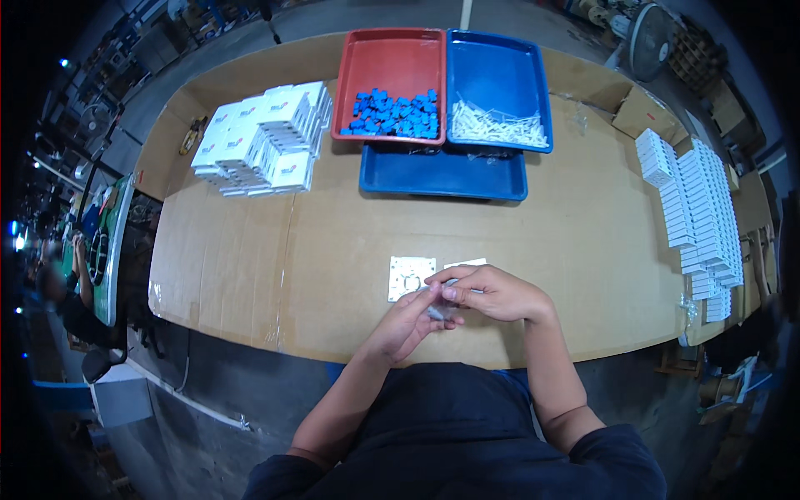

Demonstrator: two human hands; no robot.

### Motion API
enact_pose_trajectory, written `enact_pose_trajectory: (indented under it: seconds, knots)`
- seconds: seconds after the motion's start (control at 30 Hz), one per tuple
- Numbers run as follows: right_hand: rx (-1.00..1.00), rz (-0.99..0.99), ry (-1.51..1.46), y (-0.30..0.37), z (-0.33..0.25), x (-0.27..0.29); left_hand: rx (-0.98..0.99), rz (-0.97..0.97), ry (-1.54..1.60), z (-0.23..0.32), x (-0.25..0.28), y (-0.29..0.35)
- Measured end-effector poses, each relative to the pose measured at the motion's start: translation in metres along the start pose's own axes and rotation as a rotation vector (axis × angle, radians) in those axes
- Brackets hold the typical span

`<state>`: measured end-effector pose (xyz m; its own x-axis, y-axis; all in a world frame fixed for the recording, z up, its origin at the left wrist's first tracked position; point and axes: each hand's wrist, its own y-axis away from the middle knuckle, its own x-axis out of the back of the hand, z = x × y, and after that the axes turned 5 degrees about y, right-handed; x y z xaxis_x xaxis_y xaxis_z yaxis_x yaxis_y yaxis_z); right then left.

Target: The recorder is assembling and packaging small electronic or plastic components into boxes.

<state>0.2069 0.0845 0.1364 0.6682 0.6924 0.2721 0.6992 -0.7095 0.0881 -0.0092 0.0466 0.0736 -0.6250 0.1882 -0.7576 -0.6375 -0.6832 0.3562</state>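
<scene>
My left hand and my right hand meet at the near middle of the table. Between them is a small, translucent, greyish thing that looks like a little plastic bag; fingers cover most of it. The right thumb and fingers pinch its upper part, while the left fingers curl round it from below. Just beyond the left hand, a square white plate with a round opening lies flat. Another white piece lies behind the right hand, which partly hides it.
A red tray holds small blue parts. Beside it, a blue tray holds thin white pieces; another blue tray sits in front, below both. Stacked white boxes stand at left, and stacked white pieces at right. Cardboard walls edge the table.
</scene>
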Motion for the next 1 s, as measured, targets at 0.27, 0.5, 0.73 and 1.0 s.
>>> enact_pose_trajectory:
  seconds: [0.27, 0.5, 0.73, 1.0]
  knots:
    - [-0.125, -0.154, 0.090, 0.006, 0.015, -0.002, -0.004, -0.025, -0.023, -0.010, 0.006, -0.002]
    - [-0.011, 0.041, -0.035, -0.004, 0.040, 0.041, 0.019, -0.007, 0.045, -0.018, 0.018, -0.004]
    - [-0.089, 0.927, 0.506, -0.056, 0.075, 0.144, 0.107, -0.237, 0.347, -0.031, 0.041, 0.000]
    - [-0.503, 1.020, 0.960, -0.114, 0.085, 0.243, 0.081, -0.227, 0.229, -0.028, 0.034, 0.007]
